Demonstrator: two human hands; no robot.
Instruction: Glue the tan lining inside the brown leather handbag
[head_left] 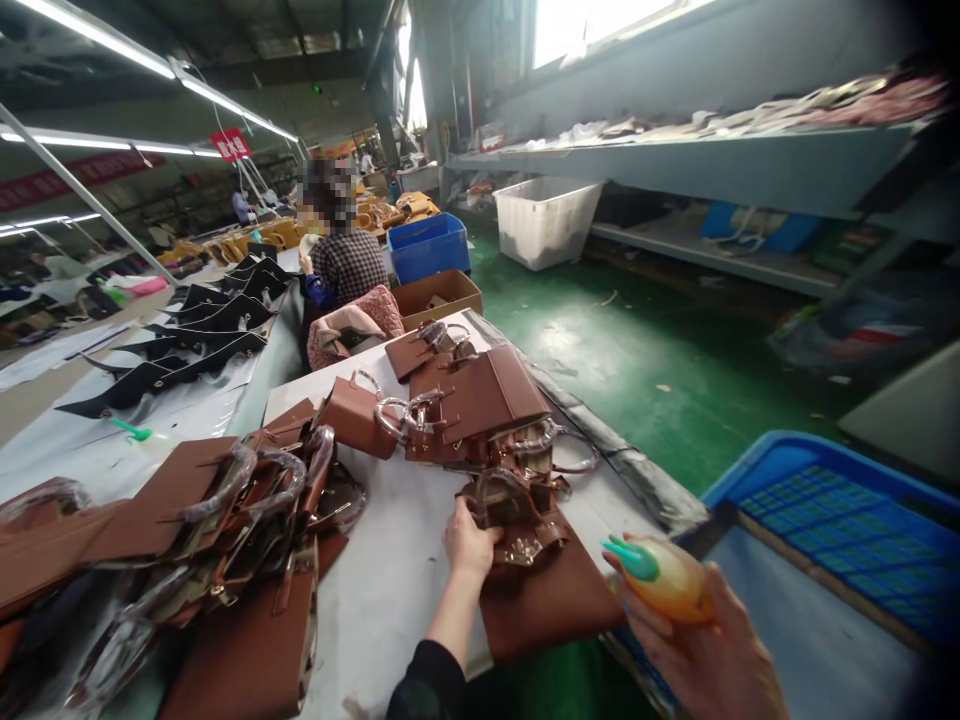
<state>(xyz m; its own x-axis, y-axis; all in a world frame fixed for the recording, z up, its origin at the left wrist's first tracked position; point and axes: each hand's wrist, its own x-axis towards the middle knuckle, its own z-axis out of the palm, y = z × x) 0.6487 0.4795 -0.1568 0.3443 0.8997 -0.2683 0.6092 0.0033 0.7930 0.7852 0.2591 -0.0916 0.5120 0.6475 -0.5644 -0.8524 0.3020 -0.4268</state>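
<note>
On the white table (390, 560) in front of you, brown leather bag pieces lie in heaps, and the one you are working on, the brown bag (544, 590), sits at the near edge, its flat flap reaching toward you and its wrapped handle and metal fittings pointing away up the table. Its long axis runs roughly from you outward, leaning a little to the right. Your left hand (469, 545) is the nearer one: it rests on the bag's left side at the hardware, fingers curled and closed on the fittings. Your right hand (701, 645) hovers just right of the flap, clear of the leather, fingers wrapped tight around a small yellow squeeze bottle (671, 580) whose green nozzle (630, 558) points left, toward the bag. Farther left lies the larger pile of brown bags (210, 540), and beyond it a row of black leather pieces (202, 335). A blue crate (832, 510) stands just to your right. A red sign (231, 144) hangs overhead; its writing looks too small and blurred to read, and no brand shows on the bottle.
</note>
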